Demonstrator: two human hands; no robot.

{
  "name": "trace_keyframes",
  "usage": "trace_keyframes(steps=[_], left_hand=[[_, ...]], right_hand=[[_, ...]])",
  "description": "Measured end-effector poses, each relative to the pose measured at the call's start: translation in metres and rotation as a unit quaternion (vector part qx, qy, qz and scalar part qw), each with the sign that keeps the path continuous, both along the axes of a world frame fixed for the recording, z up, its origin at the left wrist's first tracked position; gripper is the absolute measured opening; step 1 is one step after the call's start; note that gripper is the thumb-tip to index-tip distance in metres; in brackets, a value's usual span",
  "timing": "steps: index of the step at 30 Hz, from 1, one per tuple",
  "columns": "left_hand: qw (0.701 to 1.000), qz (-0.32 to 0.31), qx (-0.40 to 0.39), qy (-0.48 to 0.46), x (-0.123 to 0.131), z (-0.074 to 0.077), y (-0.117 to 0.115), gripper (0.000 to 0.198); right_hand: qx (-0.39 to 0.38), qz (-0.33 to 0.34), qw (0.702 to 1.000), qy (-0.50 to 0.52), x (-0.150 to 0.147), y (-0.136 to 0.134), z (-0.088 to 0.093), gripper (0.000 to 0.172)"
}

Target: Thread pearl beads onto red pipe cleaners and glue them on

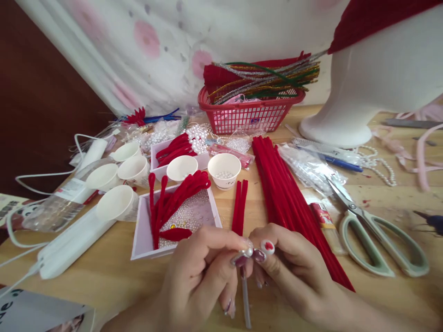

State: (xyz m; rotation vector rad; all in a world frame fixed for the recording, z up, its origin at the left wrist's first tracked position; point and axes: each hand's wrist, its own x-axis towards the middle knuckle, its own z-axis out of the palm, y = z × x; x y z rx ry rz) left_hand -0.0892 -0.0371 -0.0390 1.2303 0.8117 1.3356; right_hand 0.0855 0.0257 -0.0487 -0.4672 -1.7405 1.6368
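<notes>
My left hand (211, 267) is closed, pinching a small white pearl bead (249, 251) between thumb and fingertips. Right beside it, my right hand (290, 263) is closed too, its thumb and index fingertips meeting at the bead; what they grip there is too small to make out. A fingernail on that hand carries a red and white decoration. Below the hands lies a thin translucent stick (246, 304), its upper end hidden by fingers. Just beyond are short red pipe cleaners (239, 207). To the left, a white tray (134, 249) holds red pipe-cleaner loops (183, 196) and tiny pearls.
Paper cups (224, 170) stand behind the tray and at left, near a white power strip (72, 244). Long red pipe cleaners (287, 193), a lighter (325, 221) and scissors (377, 230) lie at right. A red basket (249, 115) and white mannequin head (349, 92) stand behind.
</notes>
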Motion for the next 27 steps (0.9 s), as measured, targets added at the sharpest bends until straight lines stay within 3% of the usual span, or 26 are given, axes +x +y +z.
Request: trace_keyframes(steps=[4, 7, 10, 14, 17, 20, 23, 27], left_hand=[[0.998, -0.043, -0.024, -0.033, -0.001, 0.002, 0.004, 0.023], [0.996, -0.034, -0.073, -0.047, 0.0, 0.004, 0.005, 0.018], [0.997, 0.006, -0.068, 0.026, -0.002, 0.004, 0.003, 0.016], [0.981, 0.052, 0.014, 0.187, -0.009, 0.005, 0.001, 0.018], [0.976, 0.038, 0.01, 0.214, -0.013, 0.007, -0.001, 0.019], [0.981, 0.01, -0.013, 0.194, -0.013, 0.008, -0.003, 0.014], [0.99, 0.009, -0.06, 0.129, -0.007, 0.006, -0.003, 0.011], [0.994, -0.026, -0.102, -0.021, 0.004, 0.004, -0.003, 0.015]], right_hand=[[0.029, 0.004, 0.999, -0.035, 0.003, -0.001, 0.003, 0.021], [0.006, -0.034, 0.998, -0.057, 0.005, -0.004, 0.004, 0.011], [0.0, -0.053, 0.998, -0.032, 0.005, -0.003, 0.004, 0.009], [0.028, -0.012, 1.0, -0.005, 0.002, 0.0, 0.008, 0.011], [0.062, -0.023, 0.998, -0.012, 0.0, 0.002, 0.01, 0.011], [0.111, -0.06, 0.992, -0.031, 0.0, 0.003, 0.008, 0.015], [0.124, -0.045, 0.991, -0.014, 0.0, 0.003, 0.006, 0.02], [0.044, -0.007, 0.999, 0.005, -0.001, 0.001, 0.009, 0.028]])
